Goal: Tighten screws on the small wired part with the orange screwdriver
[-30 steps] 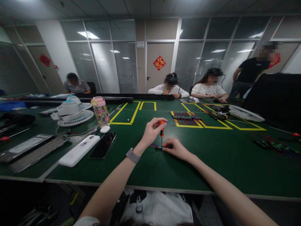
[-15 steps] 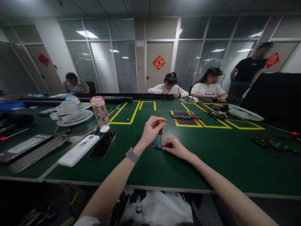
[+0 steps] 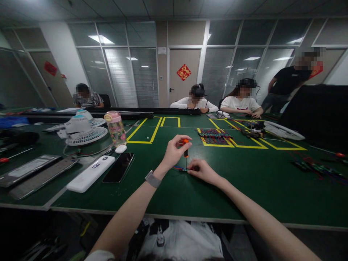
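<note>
left grip [image 3: 173, 151] pinches a metal-shafted screwdriver [image 3: 186, 153]; right grip [image 3: 203, 171] pinches a flat circuit board [image 3: 183, 170].

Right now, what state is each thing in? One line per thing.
left hand: closed on screwdriver
screwdriver: upright, pointing down at board
right hand: at board's right end, grip unclear
board: lying on table
bottle: upright, lidded
black phone: flat, unlit
middle door: shut

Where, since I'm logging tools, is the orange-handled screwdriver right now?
Just right of centre in the head view, the screwdriver stands upright in the left hand, its tip down at the small circuit board beside the right hand.
</note>
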Motion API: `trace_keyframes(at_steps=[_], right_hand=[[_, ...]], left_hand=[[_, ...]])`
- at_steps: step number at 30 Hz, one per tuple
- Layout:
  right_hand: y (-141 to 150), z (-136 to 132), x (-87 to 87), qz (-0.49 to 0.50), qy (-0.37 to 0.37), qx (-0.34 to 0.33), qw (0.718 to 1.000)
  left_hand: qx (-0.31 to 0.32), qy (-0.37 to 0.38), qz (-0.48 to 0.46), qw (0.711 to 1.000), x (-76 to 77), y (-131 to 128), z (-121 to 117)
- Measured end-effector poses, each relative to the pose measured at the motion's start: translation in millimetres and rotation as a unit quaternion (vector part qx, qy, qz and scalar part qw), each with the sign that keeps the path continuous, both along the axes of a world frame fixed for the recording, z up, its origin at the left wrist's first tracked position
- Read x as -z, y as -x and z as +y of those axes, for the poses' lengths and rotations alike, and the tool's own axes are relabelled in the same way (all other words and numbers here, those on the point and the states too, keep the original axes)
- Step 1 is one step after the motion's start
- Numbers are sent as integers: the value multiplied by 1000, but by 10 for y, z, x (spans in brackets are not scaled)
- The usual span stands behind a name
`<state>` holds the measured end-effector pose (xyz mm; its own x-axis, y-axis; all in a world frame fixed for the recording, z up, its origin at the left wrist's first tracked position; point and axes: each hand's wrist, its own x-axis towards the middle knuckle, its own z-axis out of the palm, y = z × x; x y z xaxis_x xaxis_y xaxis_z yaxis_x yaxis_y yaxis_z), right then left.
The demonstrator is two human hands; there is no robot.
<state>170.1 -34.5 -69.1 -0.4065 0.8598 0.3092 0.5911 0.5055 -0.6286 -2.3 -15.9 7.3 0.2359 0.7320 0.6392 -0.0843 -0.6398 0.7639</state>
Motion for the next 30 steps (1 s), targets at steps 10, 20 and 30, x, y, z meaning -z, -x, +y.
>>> trace_keyframes(at_steps=[10, 20, 30], right_hand=[[-6, 12, 21, 4, -7, -3, 1000], [-8, 13, 12, 3, -1, 1, 1000], [2, 5, 13, 5, 0, -1, 1000]], left_hand=[[135, 36, 7, 990, -34, -2, -52], [50, -4, 4, 999, 15, -16, -31], [122, 49, 17, 991, 4, -24, -55]])
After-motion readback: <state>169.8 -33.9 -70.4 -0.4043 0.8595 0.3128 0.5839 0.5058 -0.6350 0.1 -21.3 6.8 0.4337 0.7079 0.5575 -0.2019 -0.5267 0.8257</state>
